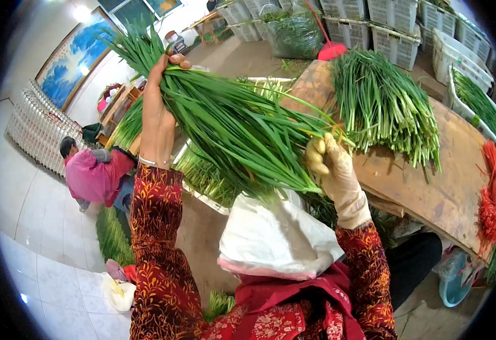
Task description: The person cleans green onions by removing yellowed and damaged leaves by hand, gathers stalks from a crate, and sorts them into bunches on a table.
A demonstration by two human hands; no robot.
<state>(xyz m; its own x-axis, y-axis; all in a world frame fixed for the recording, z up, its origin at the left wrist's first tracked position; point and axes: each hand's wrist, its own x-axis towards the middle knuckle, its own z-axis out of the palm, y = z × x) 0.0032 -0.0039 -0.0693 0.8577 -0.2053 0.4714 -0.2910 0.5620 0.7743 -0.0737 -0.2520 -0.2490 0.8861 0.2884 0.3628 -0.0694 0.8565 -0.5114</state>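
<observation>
Subject item: a bunch of long green blades [225, 124], held up in the air from the upper left to the centre of the frame. Its long axis slopes from upper left down toward centre right, spanning the space between the two hands. The blades fan out broadly at the right-hand end and gather narrowly at the left.

Left hand [160, 110]: bare, at the upper left. It lies directly at the gathered part, with a tuft of blades projecting beyond the grip. Its fingers [180, 60] are wrapped closed around the bunch and appear to bear most of its weight.

Right hand [336, 173]: gloved, right of centre, at the fanned end. The bunch lies to its left and upper left. The fingers are curled in, with little gap to the thumb, at the outermost blade ends. Whether any strand is pinched between them cannot be told from this view.

Adjacent items: a pile of greens [384, 96] rests on the counter [457, 175] at the upper right; red ties [490, 209] lie at the right edge. A white cloth [276, 232] sits below the bunch, lower centre.
</observation>
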